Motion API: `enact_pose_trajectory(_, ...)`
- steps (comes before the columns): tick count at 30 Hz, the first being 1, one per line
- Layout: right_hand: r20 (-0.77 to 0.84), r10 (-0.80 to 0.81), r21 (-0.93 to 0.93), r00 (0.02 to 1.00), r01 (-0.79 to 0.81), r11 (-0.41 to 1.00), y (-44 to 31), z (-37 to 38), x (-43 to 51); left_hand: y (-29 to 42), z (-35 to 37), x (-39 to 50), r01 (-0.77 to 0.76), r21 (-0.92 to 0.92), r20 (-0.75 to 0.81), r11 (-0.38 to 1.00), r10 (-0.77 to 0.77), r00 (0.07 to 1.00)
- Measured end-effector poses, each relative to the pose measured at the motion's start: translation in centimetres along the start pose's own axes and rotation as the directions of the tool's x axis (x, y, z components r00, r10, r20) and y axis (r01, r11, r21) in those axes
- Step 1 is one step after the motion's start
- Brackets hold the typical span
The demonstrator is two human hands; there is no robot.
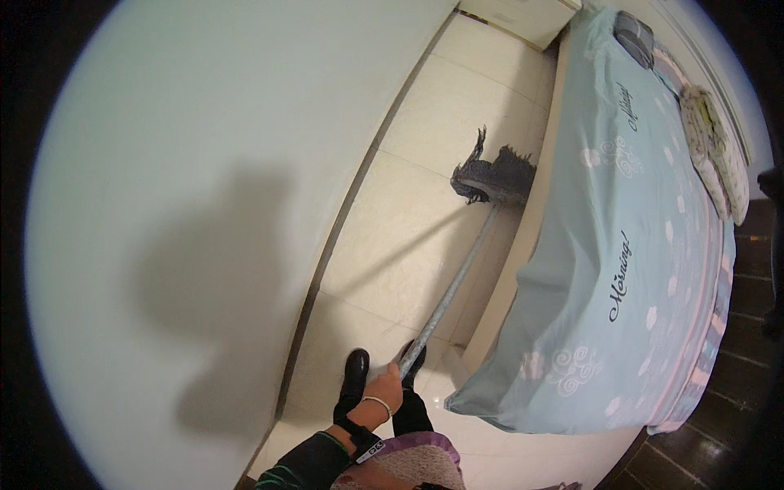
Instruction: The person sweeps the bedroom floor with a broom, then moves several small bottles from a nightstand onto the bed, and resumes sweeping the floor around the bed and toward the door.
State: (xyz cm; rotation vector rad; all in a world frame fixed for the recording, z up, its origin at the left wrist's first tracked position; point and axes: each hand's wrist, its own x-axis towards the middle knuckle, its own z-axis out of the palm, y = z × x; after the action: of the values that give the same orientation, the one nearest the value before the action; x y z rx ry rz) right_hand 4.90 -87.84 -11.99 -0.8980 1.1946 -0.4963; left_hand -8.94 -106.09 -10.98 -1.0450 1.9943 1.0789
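Note:
My left hand point(384, 389), with a bracelet and a black wristband at its wrist, is closed around the grey pole point(453, 285) of a mop. The pole slants up and right to a dark, stringy mop head point(496, 177), which lies on the pale tiled floor against the base of the bed. One bunch of strands sticks out toward the upper left. My right hand point(370, 476) shows only in part at the bottom edge, below my left forearm; its fingers and what they hold are hidden.
A bed with a light blue printed cover point(588, 245) runs along the right, on a pale base point(520, 263). A plain wall point(202, 122) with a dark skirting stands left. A pale cabinet point(527, 18) closes the far end. My black shoes point(356, 370) are below the pole.

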Motion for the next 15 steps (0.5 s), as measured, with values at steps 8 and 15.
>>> enact_pose_trajectory(8,-0.185,-0.237,-0.497,0.954,0.117,0.860,9.5,8.1,2.9,-2.1,-3.4,0.7,0.083,0.079,-0.014,0.993,-0.082,0.997)
enact_pose_trajectory(15,-0.031,-0.165,-0.409,0.986,0.138,0.902,10.7,5.5,-0.3,-1.0,-3.1,2.4,0.193,0.077,-0.070,0.978,-0.188,0.980)
